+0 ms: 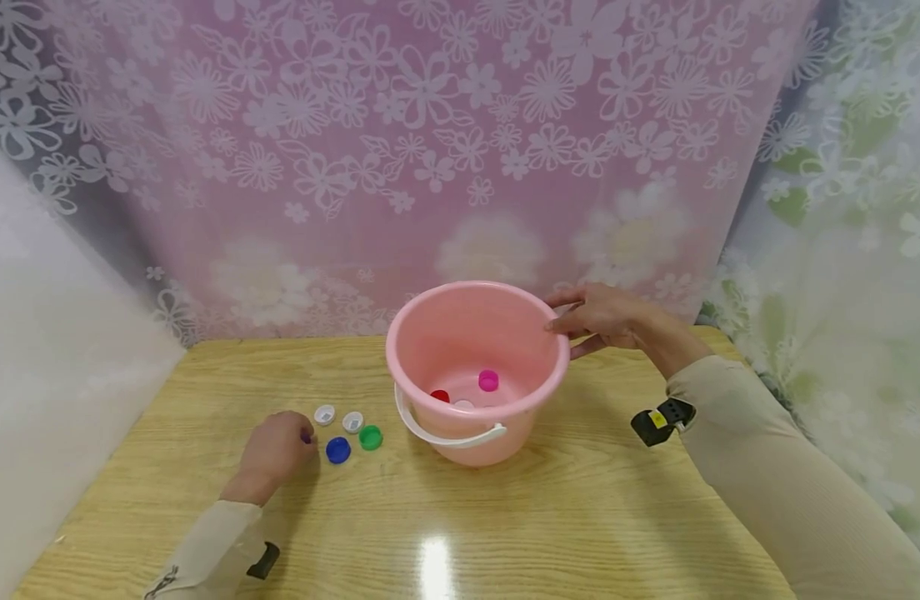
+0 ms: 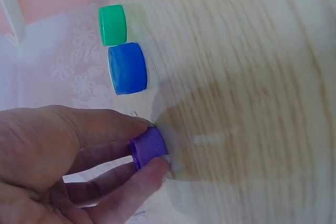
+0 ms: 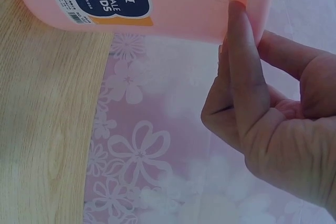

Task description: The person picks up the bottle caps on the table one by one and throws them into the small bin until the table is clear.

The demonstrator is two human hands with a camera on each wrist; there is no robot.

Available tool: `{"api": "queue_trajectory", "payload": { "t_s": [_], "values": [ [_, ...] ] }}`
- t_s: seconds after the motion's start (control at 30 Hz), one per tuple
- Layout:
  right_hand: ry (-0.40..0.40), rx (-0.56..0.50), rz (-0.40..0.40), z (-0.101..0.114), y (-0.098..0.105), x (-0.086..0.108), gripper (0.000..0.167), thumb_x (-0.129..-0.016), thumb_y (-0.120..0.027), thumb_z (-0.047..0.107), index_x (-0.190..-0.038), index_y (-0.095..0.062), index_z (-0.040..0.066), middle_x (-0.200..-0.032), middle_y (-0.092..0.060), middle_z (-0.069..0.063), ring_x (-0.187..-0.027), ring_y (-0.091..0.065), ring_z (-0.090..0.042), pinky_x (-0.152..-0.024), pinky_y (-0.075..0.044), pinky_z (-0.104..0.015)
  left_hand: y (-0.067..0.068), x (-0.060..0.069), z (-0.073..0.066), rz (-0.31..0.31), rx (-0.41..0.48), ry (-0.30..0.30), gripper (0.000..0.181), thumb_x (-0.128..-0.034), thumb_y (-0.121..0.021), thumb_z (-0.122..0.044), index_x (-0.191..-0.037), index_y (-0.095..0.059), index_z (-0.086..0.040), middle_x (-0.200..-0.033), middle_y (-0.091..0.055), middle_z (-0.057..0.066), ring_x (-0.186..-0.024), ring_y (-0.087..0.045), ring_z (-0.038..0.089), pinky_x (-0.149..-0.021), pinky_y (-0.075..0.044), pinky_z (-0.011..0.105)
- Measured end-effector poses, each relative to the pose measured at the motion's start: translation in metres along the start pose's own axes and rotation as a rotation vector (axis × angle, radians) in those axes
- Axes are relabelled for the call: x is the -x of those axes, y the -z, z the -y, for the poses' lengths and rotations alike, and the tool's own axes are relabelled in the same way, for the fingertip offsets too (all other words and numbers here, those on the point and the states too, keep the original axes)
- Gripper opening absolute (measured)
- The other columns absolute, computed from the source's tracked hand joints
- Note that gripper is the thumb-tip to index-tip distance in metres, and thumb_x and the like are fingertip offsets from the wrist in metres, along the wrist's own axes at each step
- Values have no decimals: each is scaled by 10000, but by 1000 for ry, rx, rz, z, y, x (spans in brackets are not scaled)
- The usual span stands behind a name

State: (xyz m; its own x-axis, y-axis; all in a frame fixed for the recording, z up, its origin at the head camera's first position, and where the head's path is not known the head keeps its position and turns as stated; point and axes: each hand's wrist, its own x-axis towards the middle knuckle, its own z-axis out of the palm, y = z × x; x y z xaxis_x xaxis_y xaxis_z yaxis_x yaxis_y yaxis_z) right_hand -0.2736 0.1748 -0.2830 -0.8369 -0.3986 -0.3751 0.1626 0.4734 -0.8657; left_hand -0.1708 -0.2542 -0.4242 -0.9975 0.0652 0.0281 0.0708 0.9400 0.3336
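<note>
One small round purple plastic cap (image 2: 150,148) in the left hand (image 1: 274,450), one pink plastic bucket (image 1: 467,333) held by the right hand (image 1: 602,317).
The left fingers pinch the purple cap low over a wood-grain table (image 1: 355,533), just left of a round blue plastic cap (image 1: 337,450); whether it touches the wood cannot be told. Beside the blue cap lies a round green plastic cap (image 1: 370,437), with two round white plastic caps (image 1: 352,422) just behind. The right fingers grip the bucket's rim on its right side. The bucket stands upright on the table, its curved white plastic handle (image 1: 454,441) down; inside lie a round bright-pink plastic cap (image 1: 488,381) and a partly hidden red cap (image 1: 440,396).
</note>
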Motion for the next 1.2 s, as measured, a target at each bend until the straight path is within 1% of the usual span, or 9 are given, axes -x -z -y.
{"api": "queue_trajectory", "payload": {
  "t_s": [0.13,0.27,0.43,0.57,0.67,0.77,0.93,1.03,1.2],
  "values": [
    [0,-3,3,0,0,0,552,-949,-588,81,-1453,-365,40,-1207,-539,-230,-911,-658,-277,-763,-575,-399,0,0,3,1,19,2,39,-791,-687,-36,-821,-694,-12,-804,-658,70,-694,-572,202,-626,-524,413],
    [-2,-5,3,0,0,0,542,-953,-581,77,-1451,-371,41,-1239,-515,-222,-900,-658,-264,-760,-576,-394,6,-2,3,2,44,-9,93,-796,-685,-43,-873,-702,8,-846,-672,107,-738,-609,239,-641,-538,439],
    [-10,-14,3,-1,0,0,548,-955,-576,74,-1458,-360,41,-1230,-521,-228,-900,-659,-265,-761,-575,-394,23,-6,-2,-47,61,-65,170,-784,-652,-9,-929,-700,65,-864,-679,160,-703,-608,232,-615,-544,425],
    [-8,-17,5,-1,1,0,558,-956,-577,77,-1463,-350,37,-1195,-548,-232,-893,-662,-258,-767,-573,-395,41,-7,-10,-90,54,-92,184,-802,-629,-5,-952,-699,75,-846,-682,150,-655,-579,193,-583,-530,398],
    [-3,-16,11,-1,1,-1,560,-954,-581,79,-1462,-351,36,-1193,-560,-226,-887,-663,-252,-772,-572,-398,55,-8,-21,-113,54,-105,185,-828,-630,-19,-974,-702,69,-843,-682,137,-647,-575,177,-571,-525,378],
    [4,-13,14,0,1,-1,554,-952,-584,78,-1456,-358,32,-1197,-565,-229,-889,-666,-257,-774,-570,-404,71,-9,-35,-154,44,-136,184,-842,-642,-34,-990,-703,58,-882,-675,162,-682,-602,216,-582,-537,389],
    [3,-13,5,1,0,-1,544,-951,-588,81,-1447,-371,29,-1200,-563,-240,-900,-668,-278,-775,-570,-411,95,-11,-62,-237,10,-233,169,-849,-674,-40,-995,-707,41,-972,-645,203,-784,-633,291,-637,-553,417],
    [-6,-22,4,1,-1,-1,551,-948,-591,79,-1450,-369,34,-1196,-560,-238,-895,-666,-273,-777,-569,-410,106,-14,-77,-258,2,-278,169,-857,-665,-30,-1004,-704,43,-985,-638,199,-805,-625,289,-658,-551,411],
    [-19,-27,-5,0,-1,0,563,-946,-595,80,-1459,-363,53,-1182,-567,-230,-881,-666,-259,-773,-571,-408,121,-23,-101,-262,-5,-273,195,-880,-628,-46,-1043,-694,38,-1030,-622,204,-890,-616,327,-739,-553,449]
  ]
}}
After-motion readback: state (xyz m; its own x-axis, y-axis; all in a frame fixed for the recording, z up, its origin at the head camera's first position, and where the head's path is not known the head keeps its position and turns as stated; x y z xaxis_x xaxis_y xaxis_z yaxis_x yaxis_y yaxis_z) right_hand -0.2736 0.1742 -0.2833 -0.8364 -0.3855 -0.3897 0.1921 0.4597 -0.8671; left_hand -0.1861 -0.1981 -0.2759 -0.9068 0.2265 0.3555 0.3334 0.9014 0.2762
